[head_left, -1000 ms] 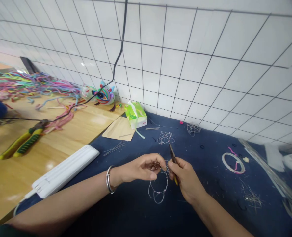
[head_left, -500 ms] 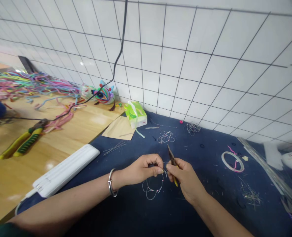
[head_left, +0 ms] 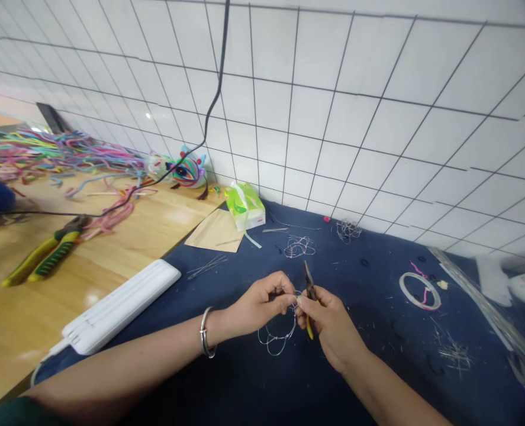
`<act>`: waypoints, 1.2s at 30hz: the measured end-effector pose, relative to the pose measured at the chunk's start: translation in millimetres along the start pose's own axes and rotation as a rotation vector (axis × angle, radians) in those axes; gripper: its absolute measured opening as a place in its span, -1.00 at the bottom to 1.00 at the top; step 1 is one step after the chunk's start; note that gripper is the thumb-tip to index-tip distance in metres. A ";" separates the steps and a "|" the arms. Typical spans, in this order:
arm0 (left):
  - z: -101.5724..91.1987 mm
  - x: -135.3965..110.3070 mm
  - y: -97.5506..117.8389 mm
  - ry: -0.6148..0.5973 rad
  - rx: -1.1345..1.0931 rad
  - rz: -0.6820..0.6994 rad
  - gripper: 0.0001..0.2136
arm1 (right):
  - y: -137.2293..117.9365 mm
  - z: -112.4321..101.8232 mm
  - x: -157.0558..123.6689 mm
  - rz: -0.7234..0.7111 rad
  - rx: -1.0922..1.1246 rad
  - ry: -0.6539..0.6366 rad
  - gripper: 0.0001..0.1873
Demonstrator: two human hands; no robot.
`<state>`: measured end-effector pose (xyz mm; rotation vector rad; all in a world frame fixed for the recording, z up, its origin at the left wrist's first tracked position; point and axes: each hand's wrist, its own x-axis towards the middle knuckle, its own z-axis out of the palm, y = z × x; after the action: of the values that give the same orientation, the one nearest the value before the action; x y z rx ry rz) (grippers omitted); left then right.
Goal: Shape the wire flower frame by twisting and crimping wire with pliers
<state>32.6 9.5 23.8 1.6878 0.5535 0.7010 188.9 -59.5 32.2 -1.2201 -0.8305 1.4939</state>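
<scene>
A looped piece of thin silvery wire [head_left: 276, 345] with small pink spots hangs from my left hand [head_left: 266, 303], pinched between thumb and forefinger. My right hand [head_left: 333, 322] is closed around needle-nose pliers [head_left: 309, 281] with yellow handles, their dark jaws pointing away from me. The thumb of that hand meets my left fingertips at the top of the wire loops. Whether the right thumb also grips the wire is hard to see. Beyond my hands, another looped wire piece [head_left: 299, 246] with pink spots lies on the dark blue cloth [head_left: 244, 390].
Around lie a tangled wire bundle [head_left: 348, 229], a white ring [head_left: 404, 290], wire offcuts [head_left: 456, 354] and straight wires [head_left: 206, 266]. A tissue pack [head_left: 245, 207], a white power strip [head_left: 122, 305] and large pliers [head_left: 47, 253] are to the left. A black cable [head_left: 213, 106] hangs down.
My right hand has moved slightly left, so its thumb now meets my left fingertips. The pliers have tilted more upright in it. The wire loops have shifted a little.
</scene>
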 end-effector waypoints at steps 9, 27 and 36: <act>-4.2 -0.4 2.5 -0.026 0.364 0.115 -0.96 | -3.3 -1.2 -0.2 0.041 0.042 -0.019 -0.78; -3.9 3.3 8.0 -0.224 -0.181 -0.136 -0.94 | -9.5 -4.3 -2.4 0.074 -0.097 -0.044 -0.83; -5.3 3.5 5.8 -0.198 -0.231 -0.121 -0.95 | -18.6 -5.2 -5.3 -0.037 -0.369 -0.058 -0.82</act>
<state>31.3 14.3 30.8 1.4747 0.4140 0.4836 198.9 -60.0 49.5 -1.4243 -1.1994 1.3894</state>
